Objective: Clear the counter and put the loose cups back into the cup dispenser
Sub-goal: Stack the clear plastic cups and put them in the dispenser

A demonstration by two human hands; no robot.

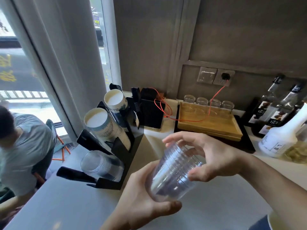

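A stack of clear plastic cups [174,173] hangs tilted above the white counter [216,196], held between both hands. My left hand [141,201] cups its wide lower end from below. My right hand [211,155] grips its upper, narrow end from the right. To the left stands the black cup dispenser [119,151]. Its lowest slot holds clear cups [99,165]; the two slots above hold stacks of paper cups [106,125], [116,100].
A wooden tray [211,125] with several glass jars [209,103] sits at the back. An orange cable [216,93] runs from a wall socket to a black device [151,113]. Bottles [279,140] stand at the right. A person [21,143] sits beyond the counter's left edge.
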